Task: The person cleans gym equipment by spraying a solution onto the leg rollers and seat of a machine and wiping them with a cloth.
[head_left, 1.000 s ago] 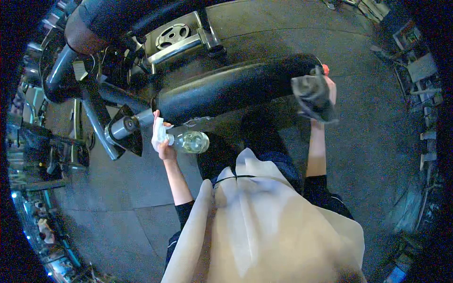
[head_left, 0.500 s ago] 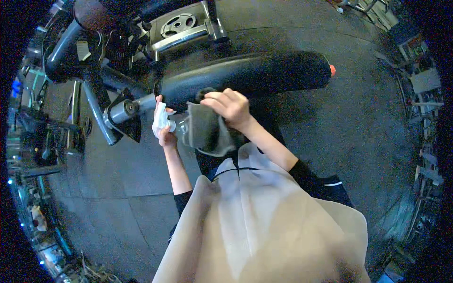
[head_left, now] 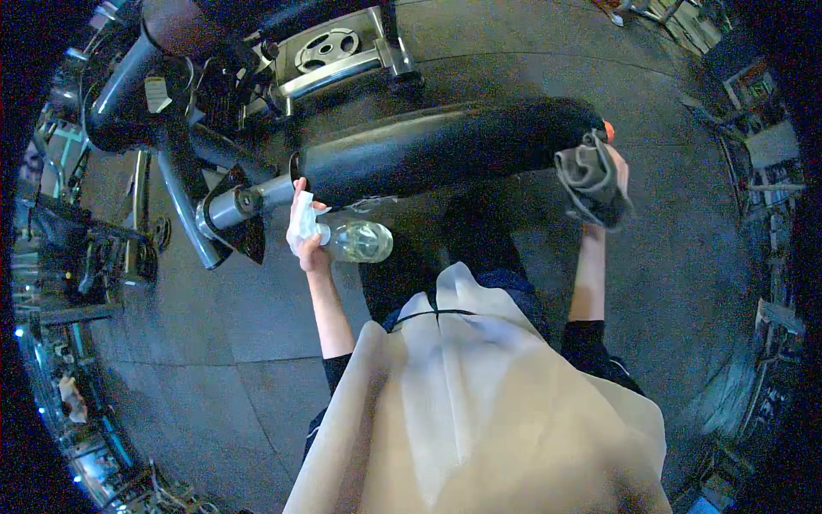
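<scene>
A clear spray bottle [head_left: 364, 242] with a white trigger head lies sideways in my left hand [head_left: 306, 236], whose fingers wrap round the head. Pale liquid shows inside it. My right hand [head_left: 618, 171] grips a grey cloth [head_left: 591, 184] at the right end of a long black padded roller [head_left: 454, 150]. The cloth hangs bunched and slightly blurred, hiding most of the fingers, and it lies against or just in front of the pad's end. My left hand is just below the pad's left end, beside its metal shaft.
Blue-grey machine tubes [head_left: 184, 206] and a metal joint [head_left: 231, 210] stand to the left. Behind the pad is a metal frame with a weight plate [head_left: 327, 50]. An orange end cap [head_left: 609, 131] shows at the pad's right end. Dark floor mats [head_left: 205, 317] lie around.
My right hand has swept the grey cloth from beside the bottle, along the pad, to its right end. The bottle is now uncovered; my left hand has barely moved.
</scene>
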### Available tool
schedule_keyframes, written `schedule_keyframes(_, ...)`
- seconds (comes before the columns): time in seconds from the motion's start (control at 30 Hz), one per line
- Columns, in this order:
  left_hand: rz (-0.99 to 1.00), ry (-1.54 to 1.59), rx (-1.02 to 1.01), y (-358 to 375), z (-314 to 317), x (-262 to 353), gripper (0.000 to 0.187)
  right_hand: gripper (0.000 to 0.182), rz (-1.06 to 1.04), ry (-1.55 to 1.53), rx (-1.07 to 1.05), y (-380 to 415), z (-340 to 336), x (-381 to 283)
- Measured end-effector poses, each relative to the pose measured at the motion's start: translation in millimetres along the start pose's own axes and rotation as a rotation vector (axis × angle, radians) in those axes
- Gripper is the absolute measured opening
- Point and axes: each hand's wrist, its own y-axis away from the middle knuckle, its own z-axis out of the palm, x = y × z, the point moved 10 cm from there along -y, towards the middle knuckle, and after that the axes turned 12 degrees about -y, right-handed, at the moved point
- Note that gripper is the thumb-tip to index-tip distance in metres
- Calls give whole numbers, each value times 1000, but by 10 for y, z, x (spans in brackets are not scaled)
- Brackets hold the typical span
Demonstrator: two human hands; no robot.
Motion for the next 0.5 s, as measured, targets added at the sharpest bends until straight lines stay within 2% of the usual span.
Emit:
schedule_keyframes(0.03,-13,15,5,11,24,12,90,23,-8,137,-101,-41,21,0)
schedule_keyframes(0.07,-21,28,2,14,42,30,91,23,20,123,-90,-42,7,50)
schedule_keyframes(0.17,-36,52,2,24,45,37,91,24,135,-96,-34,54,194,-103)
schedule_keyframes(0.27,-43,80,1,17,55,35,92,25,168,-288,-51,135,611,-562)
schedule_keyframes(0.33,-60,102,1,10,80,37,92,25,108,-377,-109,172,947,-1003)
schedule_keyframes(0.43,-107,128,41,24,85,67,94,22,-127,-487,-170,208,1334,-1753)
schedule_keyframes(0.5,-116,118,39,-9,106,104,96,17,-255,-439,-149,175,1396,-2140)
